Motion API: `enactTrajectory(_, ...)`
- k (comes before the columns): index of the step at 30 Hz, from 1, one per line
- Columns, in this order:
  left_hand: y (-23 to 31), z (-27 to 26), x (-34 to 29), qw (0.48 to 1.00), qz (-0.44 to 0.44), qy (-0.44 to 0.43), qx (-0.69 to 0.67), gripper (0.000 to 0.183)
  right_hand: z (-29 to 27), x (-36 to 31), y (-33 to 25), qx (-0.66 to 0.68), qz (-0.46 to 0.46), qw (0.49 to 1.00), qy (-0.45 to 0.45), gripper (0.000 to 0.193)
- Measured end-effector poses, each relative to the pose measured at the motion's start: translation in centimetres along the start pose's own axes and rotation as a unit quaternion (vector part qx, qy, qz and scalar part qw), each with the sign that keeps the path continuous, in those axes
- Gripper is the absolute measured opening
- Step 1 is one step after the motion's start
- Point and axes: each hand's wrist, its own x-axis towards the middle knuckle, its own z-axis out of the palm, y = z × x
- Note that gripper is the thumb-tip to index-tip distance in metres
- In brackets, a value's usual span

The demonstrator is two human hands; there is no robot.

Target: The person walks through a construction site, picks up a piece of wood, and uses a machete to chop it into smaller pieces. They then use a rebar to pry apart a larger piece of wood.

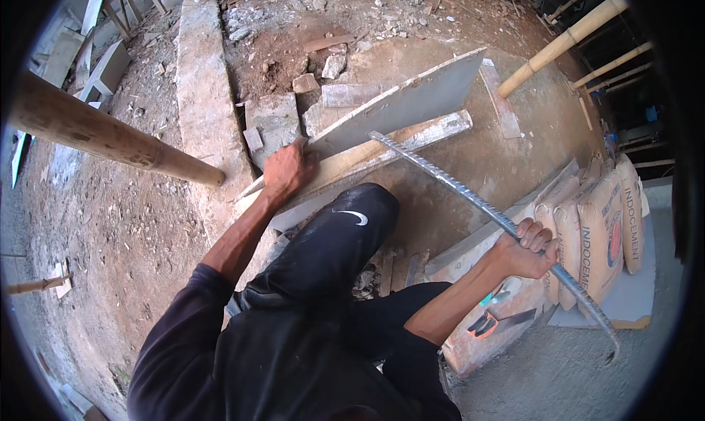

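Note:
My right hand (pixel 525 250) is wrapped round a long ribbed steel crowbar (pixel 455 182), whose near end curves at the lower right. Its far tip lies over a pale wooden beam (pixel 352 164), though whether they touch I cannot tell. A thin grey board (pixel 418 101) stands tilted on its edge along the far side of that beam. My left hand (pixel 288 170) is closed over the left part of the board and beam, fingers curled on the board's edge. Between my arms, my bent knee in dark trousers comes close to the beam.
Paper cement bags (pixel 602 230) stand at the right, beside a hand saw (pixel 503 323) with an orange-and-black handle. A thick bamboo pole (pixel 117 131) juts in from the left, another (pixel 565 42) from the upper right. Rubble and broken bricks (pixel 305 83) lie beyond the board.

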Motion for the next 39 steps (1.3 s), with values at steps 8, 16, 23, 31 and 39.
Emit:
enactTrajectory(8,-2.5,-1.4,5.8,0.998,-0.036,-0.055,0.003,0.045,3.7,4.1,-4.6,-0.055,0.000,0.995,-0.082,0.041)
enactTrajectory(16,1.1,-0.3,1.5,0.998,-0.005,-0.046,-0.041,0.043,8.8,4.6,-2.7,-0.042,0.027,0.987,-0.152,0.041)
enactTrajectory(23,1.4,-0.5,0.3,0.998,0.009,-0.057,-0.015,0.044,14.6,4.6,5.1,-0.119,0.079,0.982,-0.122,0.033)
enactTrajectory(31,-2.0,-0.5,3.9,0.996,0.000,-0.022,-0.083,0.042,8.0,-0.6,8.6,-0.145,0.075,0.985,-0.051,0.029)
enactTrajectory(39,-12.6,0.3,12.0,0.984,0.078,-0.100,-0.124,0.041,1.7,3.8,6.3,-0.110,0.124,0.986,-0.012,0.036)
